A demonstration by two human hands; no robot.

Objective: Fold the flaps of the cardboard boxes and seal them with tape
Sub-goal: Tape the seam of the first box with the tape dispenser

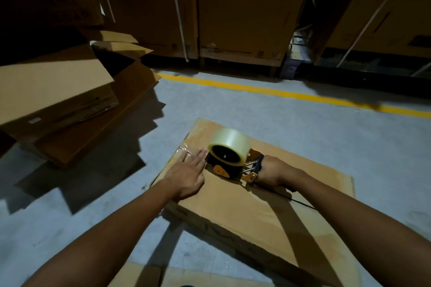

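The flat brown cardboard box [268, 212] lies on the grey floor toward 5 o'clock, its near end cut off by the frame. The left hand [186, 175] presses flat, fingers straight, at 9 o'clock of the orange-and-black tape dispenser with a clear roll [233, 158]; the right hand [272, 172] clenches its handle, which is mostly hidden

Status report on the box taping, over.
Left hand flat on the box seam. Right hand grips tape dispenser, set on the box top. Nothing seen in the way.
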